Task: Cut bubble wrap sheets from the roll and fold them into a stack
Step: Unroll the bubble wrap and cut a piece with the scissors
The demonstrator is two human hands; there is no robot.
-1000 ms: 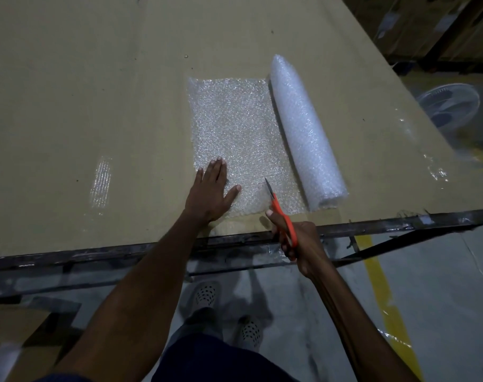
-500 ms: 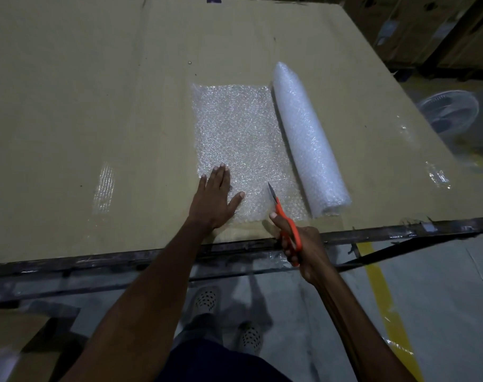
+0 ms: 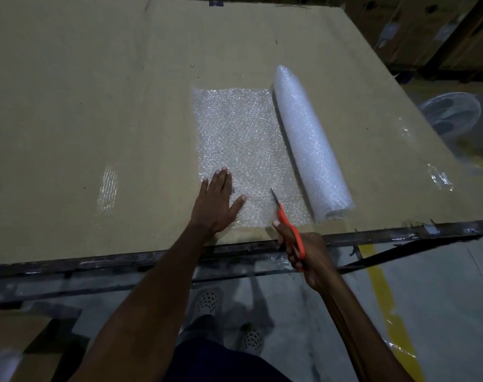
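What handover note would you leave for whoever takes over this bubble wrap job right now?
Left hand: flat, pressing the unrolled sheet onto the table.
Right hand: grips the orange scissors, blades at the sheet's near edge, beside the roll.
Done: a length is unrolled.
Left: cut the sheet free, fold it, start the stack; none is visible yet.

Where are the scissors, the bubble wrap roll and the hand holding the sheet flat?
scissors (image 3: 290,232): head view, orange handle.
bubble wrap roll (image 3: 309,142): head view, middle of its side.
left hand (image 3: 215,205): head view, back of hand.
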